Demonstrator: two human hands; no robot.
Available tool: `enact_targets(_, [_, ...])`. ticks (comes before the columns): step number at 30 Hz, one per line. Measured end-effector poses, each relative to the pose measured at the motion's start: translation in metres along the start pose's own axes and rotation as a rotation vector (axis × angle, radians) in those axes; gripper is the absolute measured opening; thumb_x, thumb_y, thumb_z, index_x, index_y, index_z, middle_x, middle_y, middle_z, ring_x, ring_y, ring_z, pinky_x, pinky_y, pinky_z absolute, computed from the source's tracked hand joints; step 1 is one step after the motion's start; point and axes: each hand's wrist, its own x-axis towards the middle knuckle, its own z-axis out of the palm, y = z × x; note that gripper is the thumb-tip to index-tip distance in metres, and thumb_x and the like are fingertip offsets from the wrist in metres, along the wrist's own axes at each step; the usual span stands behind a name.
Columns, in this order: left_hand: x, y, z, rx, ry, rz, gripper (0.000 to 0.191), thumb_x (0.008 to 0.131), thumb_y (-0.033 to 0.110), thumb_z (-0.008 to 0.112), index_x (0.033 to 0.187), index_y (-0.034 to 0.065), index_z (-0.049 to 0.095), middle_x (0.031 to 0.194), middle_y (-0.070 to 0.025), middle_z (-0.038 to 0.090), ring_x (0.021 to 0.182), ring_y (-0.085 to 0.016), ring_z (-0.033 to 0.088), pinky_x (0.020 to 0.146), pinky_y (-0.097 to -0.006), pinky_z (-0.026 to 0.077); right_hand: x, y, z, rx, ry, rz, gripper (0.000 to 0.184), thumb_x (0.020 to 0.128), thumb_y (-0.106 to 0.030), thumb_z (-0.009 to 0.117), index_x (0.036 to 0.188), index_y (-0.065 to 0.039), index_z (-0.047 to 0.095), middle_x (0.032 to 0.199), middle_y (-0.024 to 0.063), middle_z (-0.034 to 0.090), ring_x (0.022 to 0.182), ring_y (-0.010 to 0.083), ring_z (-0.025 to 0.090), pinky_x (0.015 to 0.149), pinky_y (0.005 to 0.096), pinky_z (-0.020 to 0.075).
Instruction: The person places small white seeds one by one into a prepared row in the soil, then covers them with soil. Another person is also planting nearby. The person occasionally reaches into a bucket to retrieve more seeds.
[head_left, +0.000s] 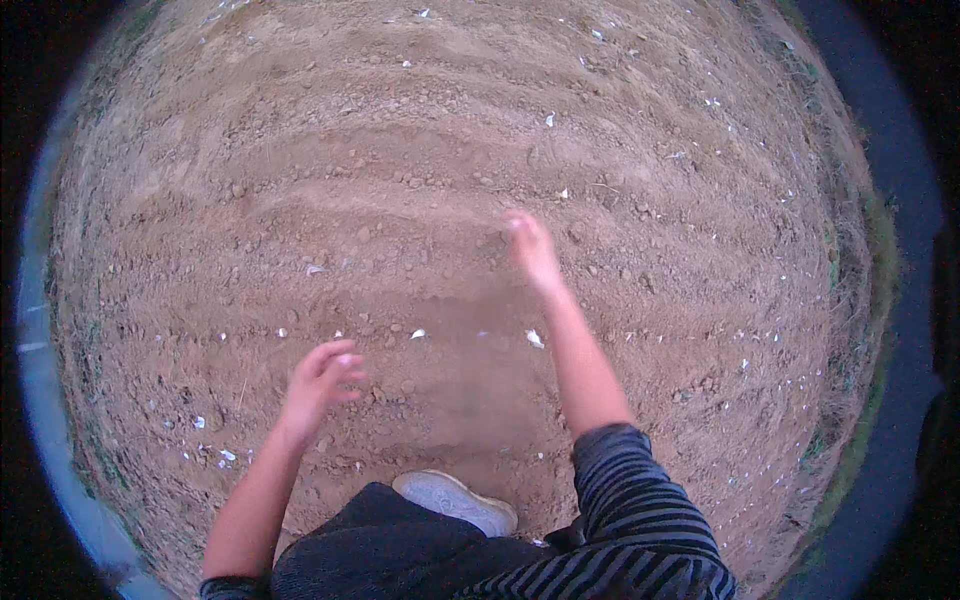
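Note:
My left hand (322, 384) hangs over the soil at the lower left, its fingers apart and nothing visible in it. My right hand (532, 247) reaches farther forward, right of the middle; it is blurred and its fingers are partly curled, so whether it holds something small cannot be told. Across the brown soil (450, 255) runs a line of small white pieces that look like garlic cloves. One white piece (418, 334) lies between the hands, to the right of the left one. A larger piece (534, 338) rests beside my right forearm.
A light shoe (456, 502) stands on the soil below the hands. More white bits (227, 455) are scattered about, along with clods and low soil ridges. Dry grass (847, 300) edges the plot at the right, with a dark paved strip (911, 225) beyond.

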Motion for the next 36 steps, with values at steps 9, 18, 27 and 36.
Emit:
enact_targets(9, [-0.042, -0.06, -0.057, -0.161, 0.391, -0.028, 0.027, 0.094, 0.018, 0.053, 0.118, 0.0061, 0.054, 0.105, -0.0065, 0.062, 0.088, -0.015, 0.061, 0.073, -0.0306, 0.051, 0.094, 0.076, -0.009, -0.356, 0.101, 0.05, 0.016, 0.085, -0.012, 0.057, 0.097, -0.008, 0.068, 0.095, 0.0189, 0.065, 0.093, 0.0367, 0.062, 0.082, 0.0428, 0.0485])
enact_targets(18, [-0.052, -0.093, -0.047, -0.221, 0.406, -0.063, 0.024, 0.094, 0.015, 0.052, 0.116, 0.0066, 0.054, 0.101, -0.0059, 0.063, 0.086, -0.014, 0.061, 0.071, -0.0284, 0.05, 0.108, 0.074, 0.017, -0.906, -0.026, 0.059, 0.014, 0.081, -0.01, 0.057, 0.083, -0.008, 0.07, 0.086, 0.0159, 0.067, 0.084, 0.0315, 0.067, 0.074, 0.0416, 0.054])
enact_targets(27, [-0.062, -0.089, -0.04, -0.191, 0.422, -0.03, 0.023, 0.095, 0.016, 0.051, 0.115, 0.0064, 0.055, 0.1, -0.0067, 0.063, 0.086, -0.015, 0.061, 0.07, -0.0281, 0.051, 0.126, 0.082, 0.03, -0.927, -0.1, 0.228, 0.018, 0.082, -0.008, 0.055, 0.087, -0.008, 0.072, 0.096, 0.0138, 0.069, 0.092, 0.0292, 0.067, 0.076, 0.0401, 0.0553])
enact_targets(36, [-0.152, -0.15, -0.096, -0.217, 0.691, 0.065, 0.022, 0.095, 0.018, 0.054, 0.114, 0.0071, 0.056, 0.096, -0.0052, 0.062, 0.083, -0.014, 0.06, 0.068, -0.0267, 0.051, 0.033, 0.046, 0.007, -0.416, 0.327, -0.085, 0.023, 0.082, -0.007, 0.061, 0.104, -0.001, 0.061, 0.098, 0.0187, 0.061, 0.093, 0.0364, 0.058, 0.082, 0.0437, 0.046])
